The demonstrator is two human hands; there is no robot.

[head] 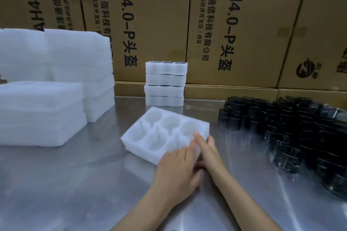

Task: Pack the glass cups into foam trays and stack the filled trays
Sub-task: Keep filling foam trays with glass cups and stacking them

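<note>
white foam tray (pixel 161 133) with six round pockets, none filled, sits tilted on the shiny metal tabletop (pixel 78 184), near the middle. left hand (pixel 176 170) lies over its near right corner, fingers fairly straight on top, thumb blurry so can't really tell if that grip pinches the edge. right hand (pixel 206 148) is beside it, index finger stretched flat along the tray's right rim, holding nothing. stack of four filled trays (pixel 165 84) stands behind, against the cardboard boxes (pixel 234 24). dark glass cups (pixel 293 133) are piled at right. piles of spare foam (pixel 47 90) at left.
</note>
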